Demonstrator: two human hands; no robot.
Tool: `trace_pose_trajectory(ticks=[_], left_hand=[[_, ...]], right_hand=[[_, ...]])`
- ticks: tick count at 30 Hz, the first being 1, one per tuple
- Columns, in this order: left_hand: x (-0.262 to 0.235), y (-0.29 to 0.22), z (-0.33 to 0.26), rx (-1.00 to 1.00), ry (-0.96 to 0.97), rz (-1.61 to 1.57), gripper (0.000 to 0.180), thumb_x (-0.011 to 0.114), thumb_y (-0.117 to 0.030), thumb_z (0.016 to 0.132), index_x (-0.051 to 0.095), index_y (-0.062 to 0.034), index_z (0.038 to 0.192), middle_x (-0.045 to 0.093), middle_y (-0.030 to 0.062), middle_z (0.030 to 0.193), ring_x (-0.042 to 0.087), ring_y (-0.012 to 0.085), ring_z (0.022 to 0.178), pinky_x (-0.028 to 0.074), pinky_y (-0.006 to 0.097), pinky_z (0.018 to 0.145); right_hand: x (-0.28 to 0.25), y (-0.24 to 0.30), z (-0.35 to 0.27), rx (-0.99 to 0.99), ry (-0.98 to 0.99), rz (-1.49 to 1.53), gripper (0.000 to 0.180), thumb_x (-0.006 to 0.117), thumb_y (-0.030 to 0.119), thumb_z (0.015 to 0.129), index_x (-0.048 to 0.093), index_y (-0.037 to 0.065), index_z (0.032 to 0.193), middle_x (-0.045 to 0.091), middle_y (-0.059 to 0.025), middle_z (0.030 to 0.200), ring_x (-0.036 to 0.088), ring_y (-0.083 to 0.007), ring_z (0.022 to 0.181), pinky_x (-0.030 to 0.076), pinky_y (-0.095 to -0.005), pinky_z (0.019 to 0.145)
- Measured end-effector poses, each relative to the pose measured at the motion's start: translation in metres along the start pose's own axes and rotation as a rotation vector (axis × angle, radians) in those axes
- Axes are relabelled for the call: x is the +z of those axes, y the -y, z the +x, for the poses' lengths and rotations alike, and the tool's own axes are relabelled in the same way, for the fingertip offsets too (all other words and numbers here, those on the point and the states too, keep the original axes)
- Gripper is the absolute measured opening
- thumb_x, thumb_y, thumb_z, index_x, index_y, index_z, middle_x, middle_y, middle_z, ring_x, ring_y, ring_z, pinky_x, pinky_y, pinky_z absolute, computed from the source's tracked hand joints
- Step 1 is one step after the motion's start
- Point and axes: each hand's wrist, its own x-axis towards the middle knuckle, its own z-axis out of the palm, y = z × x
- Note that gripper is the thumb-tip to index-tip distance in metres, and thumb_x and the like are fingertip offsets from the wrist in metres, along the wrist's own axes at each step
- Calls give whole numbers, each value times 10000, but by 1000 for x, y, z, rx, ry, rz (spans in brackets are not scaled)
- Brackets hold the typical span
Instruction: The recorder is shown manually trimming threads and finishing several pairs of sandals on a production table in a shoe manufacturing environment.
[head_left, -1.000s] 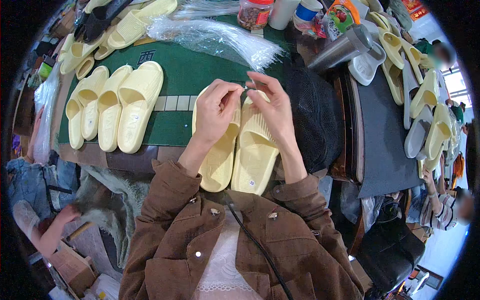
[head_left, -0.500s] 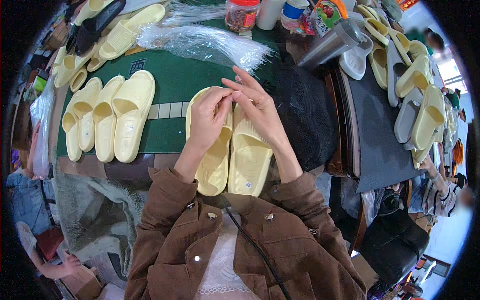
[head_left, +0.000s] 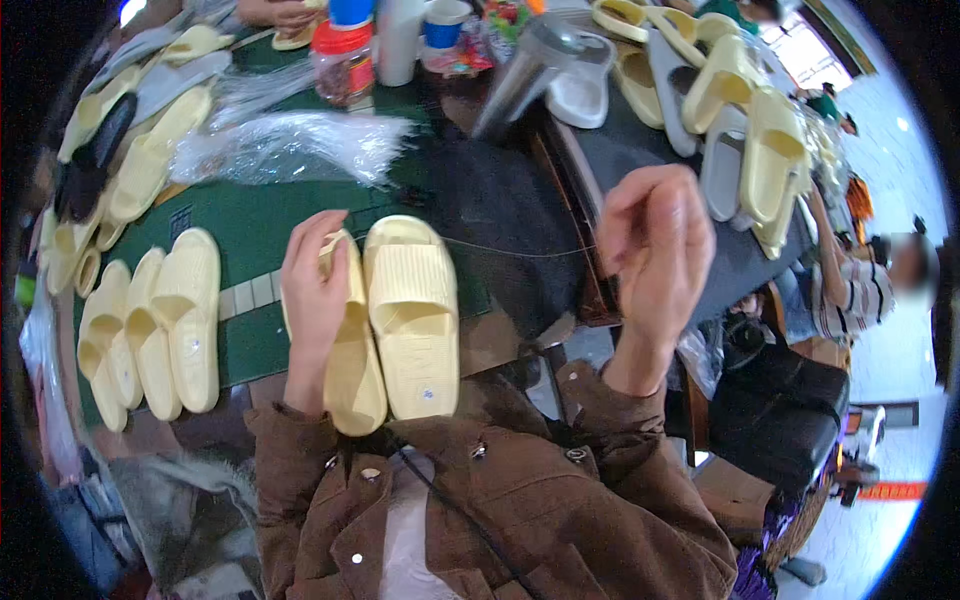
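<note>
A pair of pale yellow slippers stands side by side in front of me, a left slipper and a right slipper. My left hand curls over the upper of the left slipper, its fingers bent round the strap and hiding part of it. Raised off to the right, my right hand is closed and a little blurred. A thin clear strand runs from the right slipper's upper to the fingers of that hand.
More yellow slippers line up at left on the green mat. Behind lie a bundle of clear strands, a red-lidded jar and a steel tumbler. Slippers pile up on the dark right-hand table. Other people work nearby.
My hands, together over the slippers before, are now apart: the right has swung out to the right, stretching the strand. The view has shifted, and a hand shows at the far edge.
</note>
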Motion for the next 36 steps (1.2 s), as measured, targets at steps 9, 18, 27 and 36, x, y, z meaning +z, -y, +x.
trace_pose_trajectory(ticks=[9,18,27,36], left_hand=[[3,-2,-2,-46,80,-44,159,531,-12,911,634,12,1030,626,124,1058,616,235,938,488,300,808],[3,-2,-1,-9,80,-12,167,508,-14,926,636,8,1031,618,109,1067,610,198,912,483,273,759],[4,-3,0,6,68,7,177,503,-10,925,639,5,1036,618,104,1070,610,191,907,482,266,725],[4,-2,0,8,93,-7,153,517,-17,920,638,13,1007,626,119,1042,616,221,910,486,280,747]], right_hand=[[-262,-40,70,-110,-773,-956,402,640,271,881,602,2,1176,572,-167,1140,531,-281,1109,399,-366,973],[-386,-61,149,186,-659,-1317,773,596,631,757,529,112,1325,532,-227,1297,480,-372,1230,370,-440,1029],[-355,-48,115,38,-700,-874,508,536,430,930,624,-19,1150,657,-127,1075,597,-244,995,446,-363,859],[-241,9,27,176,-474,-463,309,501,166,973,586,-24,1201,663,-75,1040,614,-148,926,489,-281,799]])
